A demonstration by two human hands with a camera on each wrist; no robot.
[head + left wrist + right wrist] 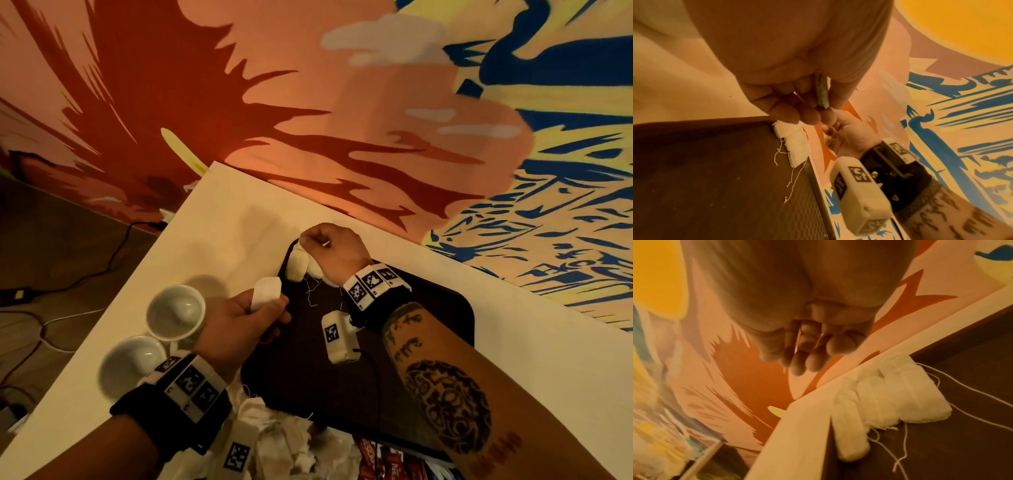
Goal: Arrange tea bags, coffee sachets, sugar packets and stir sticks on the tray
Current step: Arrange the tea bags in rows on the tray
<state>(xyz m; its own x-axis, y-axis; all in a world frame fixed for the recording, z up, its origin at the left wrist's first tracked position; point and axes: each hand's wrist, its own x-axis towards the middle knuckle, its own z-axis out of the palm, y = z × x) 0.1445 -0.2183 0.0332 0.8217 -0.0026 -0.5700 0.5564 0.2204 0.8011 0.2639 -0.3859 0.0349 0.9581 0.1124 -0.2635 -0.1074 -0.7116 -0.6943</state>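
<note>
White tea bags lie in a row at the far corner of the dark tray [445,308], both hands raised over it.

The left hand [239,318] hovers at the tray's left edge, fingers [809,116] curled, pinching one tea bag [265,294] upright between thumb and fingertips. The right hand [332,253] is above the tray's far corner, wrist bent, fingers [812,363] curled in; a thin pale sliver shows at the knuckles, but what it holds is unclear. Beneath it the row of tea bags [890,394] rests against the tray's rim, strings trailing inward. Two white cups [174,315] stand on the tabletop [219,219] left of the tray.
</note>
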